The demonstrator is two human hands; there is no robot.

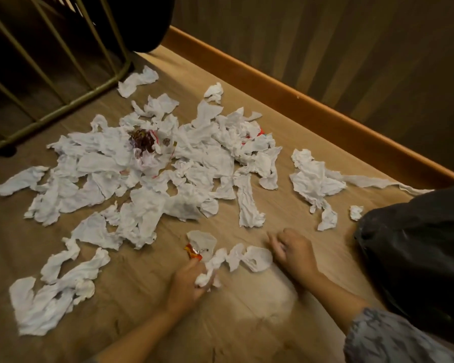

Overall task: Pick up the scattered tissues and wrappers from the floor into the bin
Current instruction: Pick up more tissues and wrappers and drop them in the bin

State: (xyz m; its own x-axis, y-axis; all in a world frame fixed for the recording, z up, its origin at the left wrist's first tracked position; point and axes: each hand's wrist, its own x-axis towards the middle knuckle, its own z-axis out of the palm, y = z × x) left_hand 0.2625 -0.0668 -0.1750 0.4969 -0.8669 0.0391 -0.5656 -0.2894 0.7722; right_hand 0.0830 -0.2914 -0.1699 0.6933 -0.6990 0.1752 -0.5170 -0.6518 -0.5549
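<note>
Black bin bag [417, 258] beside scattered tissues [152, 179]

The black bin bag [419, 260] runs off the right edge, the right hand [291, 251] is motion-blurred, and a red wrapper [260, 132] lies mostly buried under tissues [152, 179].

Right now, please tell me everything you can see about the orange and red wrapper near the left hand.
The orange and red wrapper is small, crumpled and glossy, like foil or plastic, with some yellow on it. It sits on the wooden floor at the near edge of the mess, just beyond the left hand, which grips a twisted white tissue. The wrapper lies against that tissue; a fingertip seems to touch it. Any print is too blurred to read.
</note>
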